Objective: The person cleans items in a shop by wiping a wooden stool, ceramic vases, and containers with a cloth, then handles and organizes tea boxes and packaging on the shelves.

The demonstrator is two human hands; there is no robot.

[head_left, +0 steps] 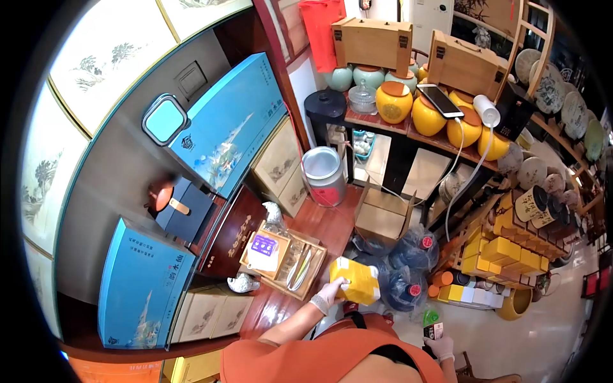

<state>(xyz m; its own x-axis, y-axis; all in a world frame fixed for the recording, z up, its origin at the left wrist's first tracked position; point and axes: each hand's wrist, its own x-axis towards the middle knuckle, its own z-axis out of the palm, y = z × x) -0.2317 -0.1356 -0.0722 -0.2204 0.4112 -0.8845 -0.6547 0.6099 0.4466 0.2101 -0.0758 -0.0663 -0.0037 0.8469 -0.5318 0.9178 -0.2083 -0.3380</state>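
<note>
My left hand (pixel 329 296), in a white glove, grips the near left side of a yellow box (pixel 356 281) held out in front of my body. The box has pale patches on its side. Down at the lower right, my right hand (pixel 440 348), gloved too, is closed around the lower end of a bottle-like item (pixel 434 329) with a green upper part and a black-and-white label. Just left of the yellow box lies a wooden tray (pixel 309 290) with a purple-labelled packet (pixel 263 247) and slim tools in it. Large blue water bottles (pixel 406 290) stand right beside the box.
An open cardboard carton (pixel 380 223) and a metal canister (pixel 322 175) stand on the floor ahead. Yellow jars (pixel 429 118) and a phone (pixel 439 101) with a cable sit on the shelf. Stacked yellow boxes (pixel 501 250) are at right, large blue boxes (pixel 145 290) at left.
</note>
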